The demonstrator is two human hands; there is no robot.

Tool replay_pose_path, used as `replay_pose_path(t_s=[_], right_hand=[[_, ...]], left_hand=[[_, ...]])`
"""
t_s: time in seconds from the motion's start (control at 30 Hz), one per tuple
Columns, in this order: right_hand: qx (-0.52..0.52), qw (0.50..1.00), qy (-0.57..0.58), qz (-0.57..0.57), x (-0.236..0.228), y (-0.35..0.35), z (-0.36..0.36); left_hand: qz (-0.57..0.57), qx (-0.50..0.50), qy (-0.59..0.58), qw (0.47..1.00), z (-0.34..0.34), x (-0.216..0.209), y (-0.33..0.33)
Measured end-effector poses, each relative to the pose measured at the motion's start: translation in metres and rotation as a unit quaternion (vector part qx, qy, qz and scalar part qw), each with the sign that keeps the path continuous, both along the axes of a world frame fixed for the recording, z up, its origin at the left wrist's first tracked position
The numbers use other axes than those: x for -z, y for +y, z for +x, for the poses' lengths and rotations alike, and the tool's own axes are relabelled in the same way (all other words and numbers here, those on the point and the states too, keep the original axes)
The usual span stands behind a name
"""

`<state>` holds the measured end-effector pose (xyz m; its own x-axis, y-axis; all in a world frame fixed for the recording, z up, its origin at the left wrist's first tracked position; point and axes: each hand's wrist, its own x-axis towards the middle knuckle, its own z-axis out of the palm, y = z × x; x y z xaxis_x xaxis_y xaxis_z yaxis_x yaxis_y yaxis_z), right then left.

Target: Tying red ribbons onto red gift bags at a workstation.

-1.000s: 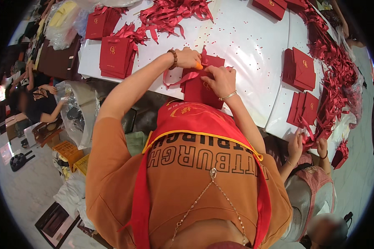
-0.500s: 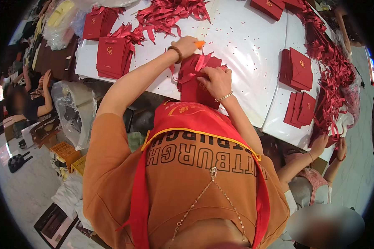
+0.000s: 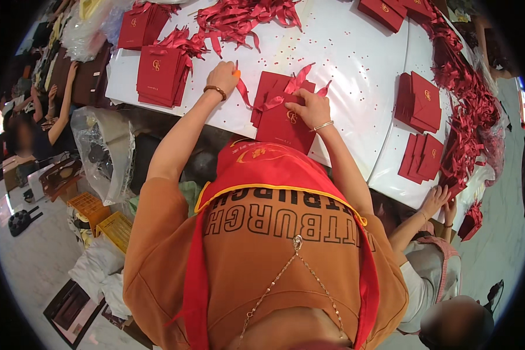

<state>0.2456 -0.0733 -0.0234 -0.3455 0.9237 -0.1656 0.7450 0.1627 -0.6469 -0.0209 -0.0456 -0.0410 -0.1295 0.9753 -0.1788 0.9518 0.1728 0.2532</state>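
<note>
at the near edge of the table (image 3: 356, 137), in the middle, overlapping paper bags (image 3: 287, 131) were laid, with a ribbon (image 3: 272, 104) stretched across their upper part. the right hand (image 3: 310, 109) was placed on the topmost bag; the left hand (image 3: 223, 77) was held to the left of the bags. farther left, a stack (image 3: 157, 76) was set, with a second stack (image 3: 136, 30) behind it and a ribbon pile (image 3: 239, 24) to the right of that one. on the right, two stacks were placed, the far one (image 3: 424, 105) behind the near one (image 3: 429, 158). along their right side, a long ribbon heap (image 3: 465, 116) was spread.
</note>
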Motion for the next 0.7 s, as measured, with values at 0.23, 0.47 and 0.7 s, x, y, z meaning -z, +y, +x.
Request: replay_pose_path(t_s=[0.23, 0.47, 0.7], right_hand=[[-0.01, 0.999, 0.013, 0.04, -0.004, 0.005, -0.013], [-0.008, 0.979, 0.024, 0.204, -0.033, -0.016, -0.007], [0.04, 0.984, -0.024, 0.17, -0.034, -0.026, 0.016]], left_hand=[[-0.075, 0.019, -0.576, 0.814, 0.07, -0.065, -0.012], [-0.137, -0.047, -0.531, 0.835, 0.089, -0.058, -0.011], [-0.081, 0.018, -0.479, 0.874, 0.085, -0.036, -0.015]])
